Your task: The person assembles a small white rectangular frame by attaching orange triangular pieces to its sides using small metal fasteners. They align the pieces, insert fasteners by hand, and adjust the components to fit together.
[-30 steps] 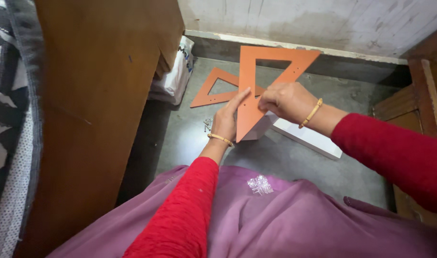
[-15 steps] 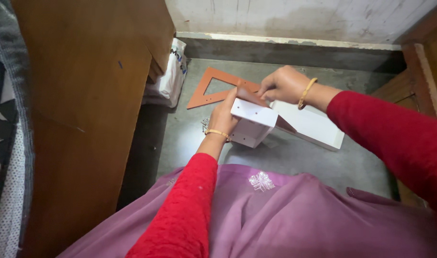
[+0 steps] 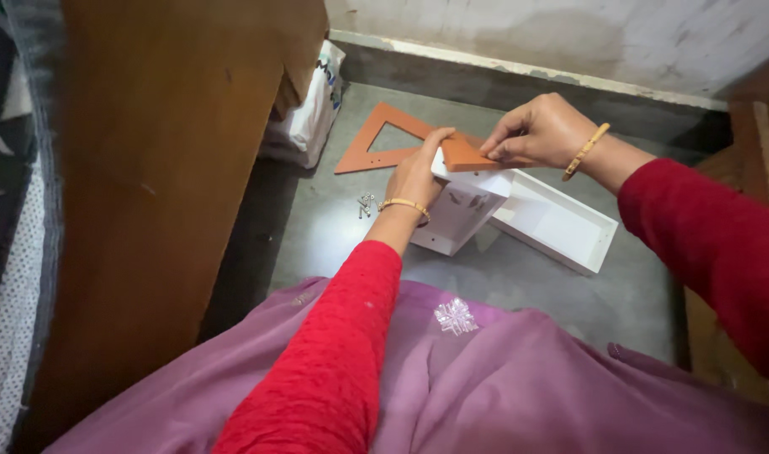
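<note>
A white open box [image 3: 467, 220] lies on the grey floor, with a long white tray-like part [image 3: 561, 225] running off to its right. My left hand [image 3: 418, 175] grips the box's upper left edge. My right hand [image 3: 540, 130] pinches an orange wooden piece [image 3: 470, 156] that lies flat on top of the box. A second orange triangle frame [image 3: 369, 151] with a cut-out middle rests on the floor just left of the hands. Both wrists wear a thin gold bangle. Most of the held orange piece is hidden under my hands.
A tall brown wooden panel [image 3: 157, 168] fills the left side. A white plastic bag [image 3: 315, 105] sits against its far corner. A few small metal screws [image 3: 366, 204] lie on the floor left of the box. Brown wood [image 3: 758, 126] stands at the right; a pale wall runs behind.
The large orange triangle that both hands held up has come down. It now lies flat on top of the white box, and my hands have dropped with it.
</note>
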